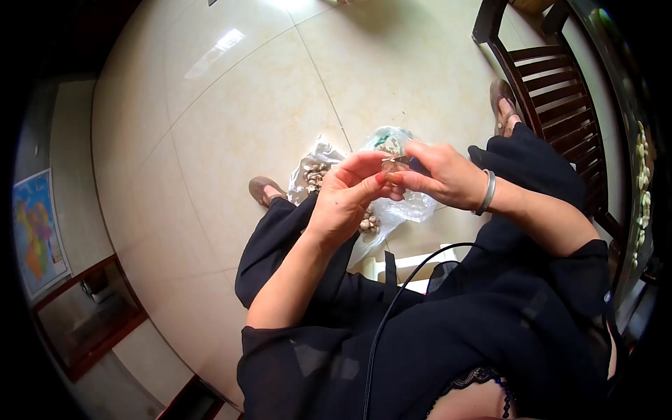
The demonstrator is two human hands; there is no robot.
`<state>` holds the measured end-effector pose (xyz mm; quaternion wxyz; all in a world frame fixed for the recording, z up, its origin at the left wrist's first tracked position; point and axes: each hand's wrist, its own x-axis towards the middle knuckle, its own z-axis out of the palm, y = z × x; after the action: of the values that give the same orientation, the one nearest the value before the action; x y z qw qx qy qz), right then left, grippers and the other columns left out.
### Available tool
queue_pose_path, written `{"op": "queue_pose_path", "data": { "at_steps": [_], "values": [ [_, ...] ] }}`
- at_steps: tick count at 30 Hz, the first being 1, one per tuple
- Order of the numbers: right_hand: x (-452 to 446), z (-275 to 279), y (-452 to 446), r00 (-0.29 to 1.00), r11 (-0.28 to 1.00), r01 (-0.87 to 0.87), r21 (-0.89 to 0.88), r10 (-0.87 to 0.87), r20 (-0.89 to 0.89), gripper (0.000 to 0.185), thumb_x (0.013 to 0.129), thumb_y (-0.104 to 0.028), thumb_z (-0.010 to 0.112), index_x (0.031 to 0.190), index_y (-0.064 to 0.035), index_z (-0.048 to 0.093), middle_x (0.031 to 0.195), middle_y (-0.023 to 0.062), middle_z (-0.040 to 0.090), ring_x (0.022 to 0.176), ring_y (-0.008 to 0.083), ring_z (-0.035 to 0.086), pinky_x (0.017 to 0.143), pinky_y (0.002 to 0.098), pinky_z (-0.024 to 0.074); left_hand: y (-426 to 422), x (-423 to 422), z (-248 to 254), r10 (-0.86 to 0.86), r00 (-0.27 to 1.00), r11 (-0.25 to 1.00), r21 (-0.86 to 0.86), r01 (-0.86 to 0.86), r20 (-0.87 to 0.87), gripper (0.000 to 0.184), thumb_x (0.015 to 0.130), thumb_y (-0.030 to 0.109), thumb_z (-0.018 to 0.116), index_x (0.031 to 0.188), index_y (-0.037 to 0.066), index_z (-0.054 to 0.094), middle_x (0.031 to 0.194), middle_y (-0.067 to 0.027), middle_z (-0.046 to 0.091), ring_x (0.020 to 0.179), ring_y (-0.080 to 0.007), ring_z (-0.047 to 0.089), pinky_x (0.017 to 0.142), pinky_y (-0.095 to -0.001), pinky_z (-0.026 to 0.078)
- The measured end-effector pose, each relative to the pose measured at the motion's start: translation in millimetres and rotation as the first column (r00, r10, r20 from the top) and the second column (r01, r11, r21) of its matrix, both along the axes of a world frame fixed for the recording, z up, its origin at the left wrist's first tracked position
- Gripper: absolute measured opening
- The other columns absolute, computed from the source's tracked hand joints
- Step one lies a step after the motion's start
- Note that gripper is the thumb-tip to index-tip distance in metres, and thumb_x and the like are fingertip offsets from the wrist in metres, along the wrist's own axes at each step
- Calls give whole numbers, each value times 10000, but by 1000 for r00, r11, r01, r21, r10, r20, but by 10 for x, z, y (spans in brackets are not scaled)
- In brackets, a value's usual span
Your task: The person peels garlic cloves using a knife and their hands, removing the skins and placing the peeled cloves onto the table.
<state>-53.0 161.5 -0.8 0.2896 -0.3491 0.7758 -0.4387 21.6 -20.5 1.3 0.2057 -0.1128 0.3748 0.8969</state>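
My left hand (350, 196) and my right hand (444, 175) meet in front of me, fingertips close together. A small brownish piece, perhaps a mushroom, is pinched in my left fingers. My right hand is closed round a small knife (400, 160), its short metal blade pointing at the left fingertips and its dark handle mostly hidden in the palm. Below them on the floor lie a white plastic bag (322, 152) with small mushrooms (315, 175) and a clear plastic bag (413, 207). More pale mushrooms (369, 222) show just under my left hand.
A dark wooden slatted chair (560, 87) stands at the right, beside a table edge with a row of pale pieces (642, 189). A white stool (378, 267) sits between my legs. A black cable (392, 301) crosses my lap. At the left hangs a map (38, 234).
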Motion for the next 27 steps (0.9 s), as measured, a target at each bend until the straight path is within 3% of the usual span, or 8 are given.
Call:
{"op": "queue_pose_path", "data": {
  "at_steps": [1, 3, 9, 16, 21, 27],
  "values": [
    [-2, -12, 7, 1000, 1000, 4, -1, -4, 1, 356, 835, -348, 531, 869, 2, 478, 671, 180, 552, 616, 320, 562, 543, 324, 426, 5, -4, -4, -4, 1000, 1000, -1, 4, 1, 267, 815, 64, 567, 1069, -2, 518, 956, -124, 592, 825, -193, 583, 744, -301, 476],
    [0, -43, 14, 1000, 1000, -6, -23, 6, -1, 394, 835, -387, 514, 871, 5, 484, 685, 196, 545, 638, 348, 553, 548, 345, 423, 18, -1, -15, 34, 992, 969, -239, -63, -125, 257, 806, 10, 559, 1059, -4, 516, 949, -114, 593, 859, -169, 583, 765, -285, 477],
    [24, -8, -3, 1000, 1000, 2, -22, -1, 6, 376, 849, -375, 495, 881, 0, 499, 690, 202, 538, 637, 355, 543, 547, 355, 415, 70, 23, 40, 8, 950, 836, -519, -178, -313, 229, 771, -69, 562, 996, -26, 554, 961, -79, 584, 897, -139, 571, 788, -248, 470],
    [32, 2, -5, 1000, 1000, -19, -6, 18, -24, 354, 844, -358, 510, 856, -4, 502, 658, 199, 529, 614, 358, 539, 519, 355, 409, 88, 22, 30, -31, 915, 763, -601, -238, -402, 221, 740, -102, 568, 943, -19, 587, 944, -73, 583, 863, -121, 565, 765, -225, 470],
    [49, 11, -14, 998, 997, -15, -69, 10, -64, 337, 829, -342, 538, 833, -7, 503, 615, 200, 519, 581, 375, 529, 487, 362, 404, 104, 18, 35, -15, 886, 724, -616, -309, -463, 231, 716, -123, 549, 910, -10, 605, 905, -93, 601, 845, -152, 570, 726, -235, 462],
    [63, 37, -15, 989, 1000, 2, -19, -5, -150, 306, 797, -303, 588, 807, -11, 498, 617, 205, 515, 583, 374, 532, 483, 371, 405, 116, 8, 29, -57, 836, 673, -640, -372, -546, 222, 716, -117, 541, 898, -8, 606, 892, -99, 608, 844, -169, 571, 716, -243, 456]
  ]
}}
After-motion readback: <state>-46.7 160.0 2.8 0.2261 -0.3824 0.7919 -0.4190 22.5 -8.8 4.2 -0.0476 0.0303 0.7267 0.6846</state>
